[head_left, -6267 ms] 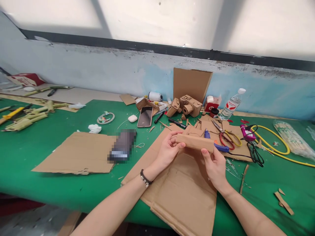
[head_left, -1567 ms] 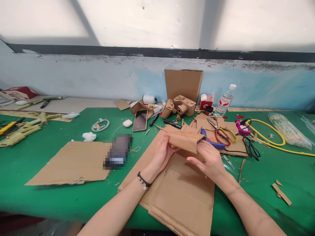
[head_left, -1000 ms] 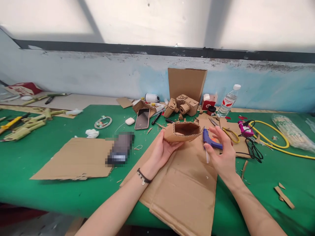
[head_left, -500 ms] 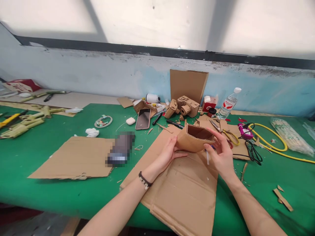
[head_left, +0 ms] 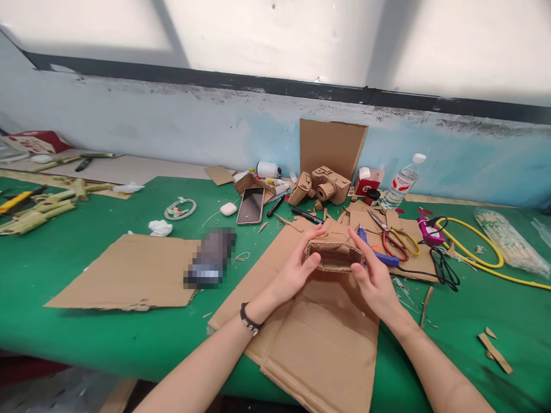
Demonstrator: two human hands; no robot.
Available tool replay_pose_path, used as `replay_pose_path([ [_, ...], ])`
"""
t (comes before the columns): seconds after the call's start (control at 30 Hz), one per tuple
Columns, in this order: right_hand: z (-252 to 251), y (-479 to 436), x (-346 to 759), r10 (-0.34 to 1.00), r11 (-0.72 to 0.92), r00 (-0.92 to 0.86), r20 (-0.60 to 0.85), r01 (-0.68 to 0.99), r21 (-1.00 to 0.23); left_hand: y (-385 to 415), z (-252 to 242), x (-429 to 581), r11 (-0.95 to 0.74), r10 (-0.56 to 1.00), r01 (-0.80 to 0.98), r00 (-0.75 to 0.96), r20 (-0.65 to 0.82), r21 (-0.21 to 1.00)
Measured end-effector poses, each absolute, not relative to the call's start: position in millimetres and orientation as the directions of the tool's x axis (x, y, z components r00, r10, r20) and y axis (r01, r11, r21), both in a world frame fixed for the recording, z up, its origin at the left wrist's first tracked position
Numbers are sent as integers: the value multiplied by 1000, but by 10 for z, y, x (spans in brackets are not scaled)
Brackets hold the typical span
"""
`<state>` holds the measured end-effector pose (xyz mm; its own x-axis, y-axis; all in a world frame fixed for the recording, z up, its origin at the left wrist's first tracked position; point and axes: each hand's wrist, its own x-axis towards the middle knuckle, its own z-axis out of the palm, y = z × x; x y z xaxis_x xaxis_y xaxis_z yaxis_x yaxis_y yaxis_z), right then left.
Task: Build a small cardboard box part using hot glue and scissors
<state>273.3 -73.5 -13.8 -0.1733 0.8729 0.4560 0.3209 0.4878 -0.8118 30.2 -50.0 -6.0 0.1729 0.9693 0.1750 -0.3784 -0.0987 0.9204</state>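
A small hollow cardboard box is held up with its open side facing me. My left hand grips its left end, thumb on the near edge and fingers behind. On the right end, my right hand holds it the same way. Beneath the hands lies a large folded cardboard sheet. Just right of my right hand are a blue glue gun and scissors with red and yellow handles.
Behind stand a cardboard camera model and a water bottle. A phone lies left of them. Another cardboard sheet is at the left. A yellow cable and a bag of sticks are at the right.
The box has moved slightly left and down, and its opening has turned toward me. My right hand has shifted left with it, bringing the blue glue gun into view.
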Motion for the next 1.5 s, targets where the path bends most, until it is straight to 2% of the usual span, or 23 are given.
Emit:
replay_pose_path([
  [0.1, -121, -757, 2677, 904, 427, -172, 391, 335, -840, -530, -30, 276, -180, 951, -209, 213, 224, 961],
  [0.27, -172, -817, 2604, 955, 293, -75, 285, 364, -884, -587, -45, 335, -266, 944, -117, 168, 283, 957],
  [0.43, -185, -794, 2560, 944, 286, -2, 331, 508, -813, -495, -100, 384, -436, 892, 25, 143, 428, 900],
  [0.53, -55, -727, 2566, 942, 239, -21, 335, 744, -625, -355, -101, 338, -578, 813, 228, 245, 528, 784],
  [0.6, 64, -695, 2570, 954, 149, -28, 299, 908, -391, -282, -70, 300, -684, 729, 328, 290, 620, 651],
  [0.67, 172, -677, 2572, 960, 68, -24, 277, 986, -151, -238, -17, 279, -776, 619, 402, 341, 707, 486],
  [0.73, 247, -657, 2577, 947, 54, -51, 318, 999, 0, -211, 47, 286, -811, 538, 483, 388, 749, 332],
  [0.83, 286, -590, 2584, 893, 84, -105, 438, 994, 67, -164, 130, 344, -701, 594, 680, 392, 702, 214],
  [0.93, 242, -490, 2559, 856, 75, -101, 507, 995, 72, -98, 155, 417, -469, 792, 869, 333, 513, 160],
  [1.03, 135, -408, 2477, 830, 67, -90, 551, 996, 63, -51, 105, 449, -346, 893, 932, 290, 344, 113],
  [1.3, -67, -341, 2325, 795, 238, -221, 565, 970, 44, -32, -86, 360, -396, 888, 910, 345, 305, 122],
  [1.5, -128, -417, 2432, 860, 186, -184, 476, 982, 42, -75, -98, 333, -343, 912, 932, 299, 282, 120],
])
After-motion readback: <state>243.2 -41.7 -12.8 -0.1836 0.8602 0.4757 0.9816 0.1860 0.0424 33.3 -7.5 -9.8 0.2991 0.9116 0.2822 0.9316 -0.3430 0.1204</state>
